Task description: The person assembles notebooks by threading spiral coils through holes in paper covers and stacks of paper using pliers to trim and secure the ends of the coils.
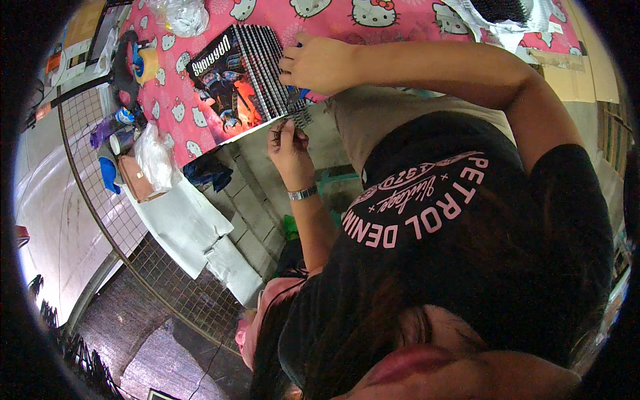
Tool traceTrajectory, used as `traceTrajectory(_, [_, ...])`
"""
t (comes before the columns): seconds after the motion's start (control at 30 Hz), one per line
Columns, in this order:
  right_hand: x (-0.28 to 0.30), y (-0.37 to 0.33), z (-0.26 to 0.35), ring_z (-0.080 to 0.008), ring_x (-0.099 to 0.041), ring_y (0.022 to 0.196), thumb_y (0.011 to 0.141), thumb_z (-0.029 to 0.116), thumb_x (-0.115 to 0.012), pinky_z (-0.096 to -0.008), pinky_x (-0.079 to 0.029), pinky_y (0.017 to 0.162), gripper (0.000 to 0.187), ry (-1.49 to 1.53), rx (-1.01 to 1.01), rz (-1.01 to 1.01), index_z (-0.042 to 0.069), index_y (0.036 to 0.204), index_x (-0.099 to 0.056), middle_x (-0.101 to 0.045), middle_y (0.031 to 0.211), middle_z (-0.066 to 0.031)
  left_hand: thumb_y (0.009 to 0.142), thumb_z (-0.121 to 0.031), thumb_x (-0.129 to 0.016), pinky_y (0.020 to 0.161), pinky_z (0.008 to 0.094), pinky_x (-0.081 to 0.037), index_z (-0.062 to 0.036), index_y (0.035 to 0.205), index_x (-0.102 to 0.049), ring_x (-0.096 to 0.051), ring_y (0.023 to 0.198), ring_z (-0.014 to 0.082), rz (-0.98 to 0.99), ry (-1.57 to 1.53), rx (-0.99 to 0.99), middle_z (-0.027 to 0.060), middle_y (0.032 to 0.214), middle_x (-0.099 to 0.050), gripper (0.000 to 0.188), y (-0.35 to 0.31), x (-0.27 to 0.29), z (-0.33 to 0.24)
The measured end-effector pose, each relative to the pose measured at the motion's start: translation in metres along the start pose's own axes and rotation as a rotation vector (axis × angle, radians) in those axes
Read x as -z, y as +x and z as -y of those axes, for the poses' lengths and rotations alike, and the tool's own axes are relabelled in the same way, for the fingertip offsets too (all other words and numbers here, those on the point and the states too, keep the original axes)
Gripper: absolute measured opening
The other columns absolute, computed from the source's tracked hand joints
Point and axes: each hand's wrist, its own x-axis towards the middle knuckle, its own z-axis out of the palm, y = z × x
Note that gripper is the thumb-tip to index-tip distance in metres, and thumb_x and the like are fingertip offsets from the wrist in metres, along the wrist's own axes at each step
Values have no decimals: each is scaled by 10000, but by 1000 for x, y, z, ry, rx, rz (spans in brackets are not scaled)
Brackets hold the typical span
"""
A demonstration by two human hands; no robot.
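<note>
Several notebooks (230, 93) with a dark and orange illustrated cover lie fanned in an overlapping row on the pink table cover (175, 110). Along their right side runs a row of dark, dotted edges. My right hand (320, 65) reaches across from the right, its bent fingers against those edges; a bit of blue shows under its palm. Below the notebooks' near corner, my left hand (291, 150) has its fingers closed on a dark, toothed strip (302, 120) that looks like binding wire. A metal band circles the left wrist.
A yellow tape roll (148, 67) sits at the table's left edge. Clear plastic bags lie at the back (183, 15) and left (155, 159), the latter beside a brown case (139, 179). A wire mesh panel (193, 280) stands left. A black mesh-like bundle (500, 8) is at back right.
</note>
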Motion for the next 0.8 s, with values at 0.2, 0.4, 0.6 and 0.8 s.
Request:
traceTrajectory(0.2, [10,2,1,-192,-595,963,770,211,-606,-366,-461,825,216,-22,7,29,104,956,-630,-629,937,-33,874,-35,-644,500,225,-349,-63,881,-575,-476,557,83,0,50,-24,-3,675,-542,75,1,-1,2])
traceTrajectory(0.4, [17,15,11,-205,-611,942,746,202,-622,-366,-493,789,202,24,33,198,93,913,-653,-632,906,-59,867,-31,-643,485,221,-331,-45,874,-591,-458,533,77,10,78,-37,9,649,-546,55,2,0,2])
traceTrajectory(0.6, [21,6,0,-225,-627,943,753,206,-626,-387,-519,765,206,116,-50,345,90,918,-667,-644,900,-60,870,-33,-639,486,220,-334,-47,887,-581,-456,530,78,8,35,-33,12,650,-545,62,3,7,6])
traceTrajectory(0.8, [-11,0,-7,-228,-639,899,769,212,-609,-385,-516,769,157,5,60,-81,93,854,-666,-649,872,-51,874,-30,-641,519,229,-377,-93,856,-583,-510,583,88,52,31,47,-18,722,-579,88,7,-1,7])
